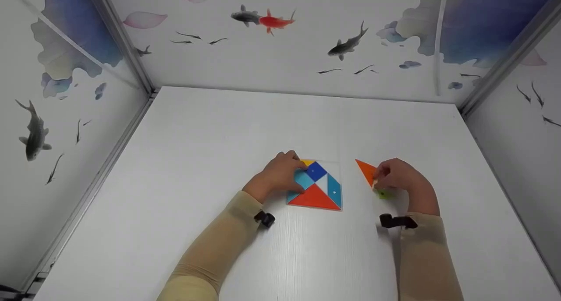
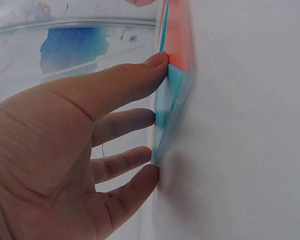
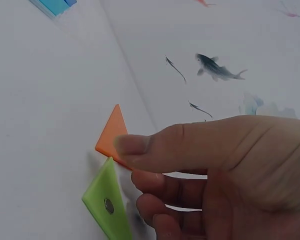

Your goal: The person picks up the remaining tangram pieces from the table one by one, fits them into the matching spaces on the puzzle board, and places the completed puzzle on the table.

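Head view: nearer the right edge of the surface, the right hand's grip pinches an orange triangle; the left hand's, fingers apart, touches a puzzle tray.

Tray on table, triangle and second piece to its right, wall behind

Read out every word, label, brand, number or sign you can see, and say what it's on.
None: no readable text in any view.
Orange triangle and green piece: no lettering, only a round dot on the green.
Red triangle: no lettering visible.
Wall fish: pictures, not writing.
Black wrist devices: any marking is too small to read.
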A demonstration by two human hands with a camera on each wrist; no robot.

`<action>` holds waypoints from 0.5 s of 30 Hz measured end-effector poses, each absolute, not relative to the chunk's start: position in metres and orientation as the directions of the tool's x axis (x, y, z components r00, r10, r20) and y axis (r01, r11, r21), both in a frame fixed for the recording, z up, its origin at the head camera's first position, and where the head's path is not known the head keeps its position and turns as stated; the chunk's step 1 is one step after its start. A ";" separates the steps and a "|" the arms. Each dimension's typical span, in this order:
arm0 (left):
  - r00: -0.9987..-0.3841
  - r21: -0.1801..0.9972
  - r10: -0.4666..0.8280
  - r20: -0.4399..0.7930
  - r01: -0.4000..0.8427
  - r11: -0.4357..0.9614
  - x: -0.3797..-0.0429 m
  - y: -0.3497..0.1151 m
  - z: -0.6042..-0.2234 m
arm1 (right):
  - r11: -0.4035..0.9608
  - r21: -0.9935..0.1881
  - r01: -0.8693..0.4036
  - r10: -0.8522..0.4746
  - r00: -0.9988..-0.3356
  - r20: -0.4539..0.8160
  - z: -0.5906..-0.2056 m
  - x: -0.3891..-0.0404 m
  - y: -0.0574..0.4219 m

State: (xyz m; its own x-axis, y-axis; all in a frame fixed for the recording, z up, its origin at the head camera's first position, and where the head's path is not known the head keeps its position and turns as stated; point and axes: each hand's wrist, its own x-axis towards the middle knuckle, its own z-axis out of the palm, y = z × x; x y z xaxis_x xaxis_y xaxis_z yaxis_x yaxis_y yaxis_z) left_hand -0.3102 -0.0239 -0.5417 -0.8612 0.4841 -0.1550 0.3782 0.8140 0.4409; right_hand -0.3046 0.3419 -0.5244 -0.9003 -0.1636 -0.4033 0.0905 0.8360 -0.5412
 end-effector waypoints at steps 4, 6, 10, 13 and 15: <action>-0.864 0.443 0.479 -0.158 0.371 0.816 -0.310 -0.024 -0.542 | 0.857 -0.504 0.110 -0.137 -0.893 -0.428 -0.522 -0.304 0.345; -0.863 0.447 0.482 -0.153 0.374 0.813 -0.310 -0.024 -0.542 | 0.864 -0.489 0.120 -0.125 -0.890 -0.439 -0.522 -0.302 0.346; -0.860 0.449 0.490 -0.144 0.385 0.807 -0.312 -0.025 -0.544 | 0.876 -0.466 0.125 -0.117 -0.881 -0.457 -0.521 -0.301 0.347; -0.860 0.447 0.489 -0.145 0.384 0.808 -0.312 -0.024 -0.544 | 0.885 -0.450 0.119 -0.121 -0.875 -0.469 -0.522 -0.300 0.345; -0.861 0.450 0.486 -0.149 0.379 0.808 -0.312 -0.024 -0.544 | 0.892 -0.438 0.113 -0.123 -0.872 -0.474 -0.522 -0.300 0.343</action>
State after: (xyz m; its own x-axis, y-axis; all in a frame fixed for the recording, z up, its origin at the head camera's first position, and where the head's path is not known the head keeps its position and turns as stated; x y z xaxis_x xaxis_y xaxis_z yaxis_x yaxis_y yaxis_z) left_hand -0.3117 -0.0240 -0.5438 -0.8609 0.4865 -0.1489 0.3790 0.8085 0.4503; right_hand -0.3003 0.3430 -0.5223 -0.8717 -0.1227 -0.4744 0.1127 0.8921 -0.4376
